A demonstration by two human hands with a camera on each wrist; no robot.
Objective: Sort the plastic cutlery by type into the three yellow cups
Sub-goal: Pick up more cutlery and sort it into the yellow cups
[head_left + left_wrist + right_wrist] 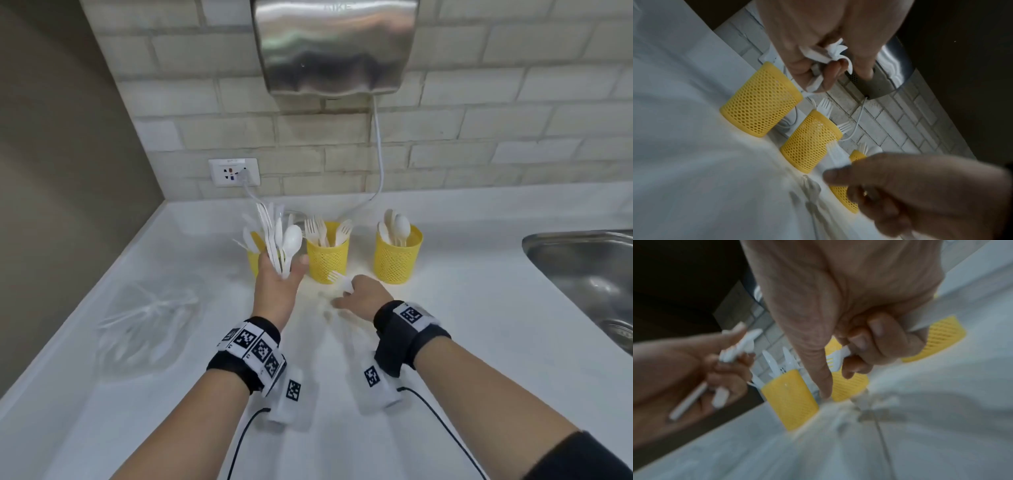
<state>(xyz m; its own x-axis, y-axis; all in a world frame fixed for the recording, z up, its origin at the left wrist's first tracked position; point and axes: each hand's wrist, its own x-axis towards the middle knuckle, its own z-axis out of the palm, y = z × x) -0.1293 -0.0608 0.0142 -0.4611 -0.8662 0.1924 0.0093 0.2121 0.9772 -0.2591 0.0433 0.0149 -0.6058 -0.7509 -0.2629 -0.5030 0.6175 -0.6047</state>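
Three yellow mesh cups stand in a row on the white counter. The left cup (254, 255) holds knives, the middle cup (327, 261) holds forks, the right cup (397, 255) holds spoons. My left hand (279, 279) is raised in front of the left cup and grips a bundle of white cutlery (282, 236), a spoon among it. My right hand (356, 294) is low over the counter before the middle cup and holds a white fork (835, 359) in its curled fingers, index finger pointing down. Blurred loose cutlery (325, 308) lies under it.
A crumpled clear plastic bag (147, 322) lies on the counter at left. A steel sink (589, 277) is set in at the right. A wall-mounted hand dryer (334, 44) hangs above, its cord (378, 150) running to a socket (234, 172).
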